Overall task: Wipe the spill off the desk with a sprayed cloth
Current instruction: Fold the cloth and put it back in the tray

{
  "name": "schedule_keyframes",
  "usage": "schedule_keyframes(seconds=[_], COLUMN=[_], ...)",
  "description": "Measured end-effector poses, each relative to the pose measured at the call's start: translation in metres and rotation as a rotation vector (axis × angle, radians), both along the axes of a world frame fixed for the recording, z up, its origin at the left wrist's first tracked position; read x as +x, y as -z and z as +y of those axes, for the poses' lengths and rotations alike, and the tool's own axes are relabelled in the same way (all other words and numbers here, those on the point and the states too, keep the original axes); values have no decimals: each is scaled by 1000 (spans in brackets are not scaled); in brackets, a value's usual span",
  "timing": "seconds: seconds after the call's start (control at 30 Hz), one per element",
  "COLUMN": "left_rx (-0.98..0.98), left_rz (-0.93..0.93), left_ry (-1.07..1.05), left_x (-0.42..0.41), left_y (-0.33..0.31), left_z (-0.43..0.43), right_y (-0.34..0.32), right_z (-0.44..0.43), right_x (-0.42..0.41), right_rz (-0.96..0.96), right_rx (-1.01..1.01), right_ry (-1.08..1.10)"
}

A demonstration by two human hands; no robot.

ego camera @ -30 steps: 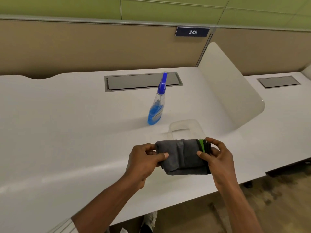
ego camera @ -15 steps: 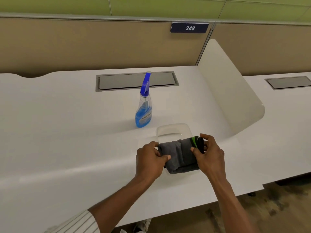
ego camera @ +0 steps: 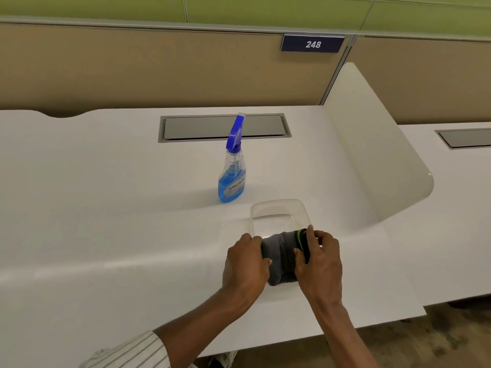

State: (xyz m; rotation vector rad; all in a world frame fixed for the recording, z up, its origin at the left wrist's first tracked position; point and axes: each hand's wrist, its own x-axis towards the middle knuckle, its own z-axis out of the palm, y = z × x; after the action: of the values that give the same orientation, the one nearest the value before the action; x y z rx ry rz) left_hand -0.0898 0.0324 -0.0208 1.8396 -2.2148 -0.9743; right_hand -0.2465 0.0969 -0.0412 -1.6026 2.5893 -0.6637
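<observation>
A folded grey cloth (ego camera: 281, 257) with a green and black edge lies bunched between my two hands on the white desk (ego camera: 106, 221). My left hand (ego camera: 245, 264) grips its left end and my right hand (ego camera: 320, 264) grips its right end. The cloth rests over the near part of a clear plastic container (ego camera: 277, 212). A spray bottle (ego camera: 231, 171) with blue liquid and a blue trigger head stands upright just beyond, to the left of the container. I cannot make out any spill on the desk.
A curved white divider panel (ego camera: 372, 144) rises at the right of the desk. A grey cable hatch (ego camera: 224, 127) is set into the desk behind the bottle. A tan partition with a "248" sign (ego camera: 313, 43) backs the desk. The desk's front edge runs below my forearms.
My hands have pushed closer together, bunching the cloth narrower between them. The view has shifted a little; the bottle and container stay in place.
</observation>
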Motion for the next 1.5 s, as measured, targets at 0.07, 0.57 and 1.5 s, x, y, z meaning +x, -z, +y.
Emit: schedule_keyframes(seconds=[0.07,0.57,1.5], left_rx=[-9,63,121], left_rz=[-14,-26,95], left_ry=[23,-169,-258], left_x=[0,-2,8], left_y=[6,19,49], left_z=[2,-1,5], right_y=[3,2,-51], right_z=[1,-3,-228], right_x=[0,1,53], right_rz=[97,50,-514], right_rx=[-15,11,6], right_ry=[-20,59,-350])
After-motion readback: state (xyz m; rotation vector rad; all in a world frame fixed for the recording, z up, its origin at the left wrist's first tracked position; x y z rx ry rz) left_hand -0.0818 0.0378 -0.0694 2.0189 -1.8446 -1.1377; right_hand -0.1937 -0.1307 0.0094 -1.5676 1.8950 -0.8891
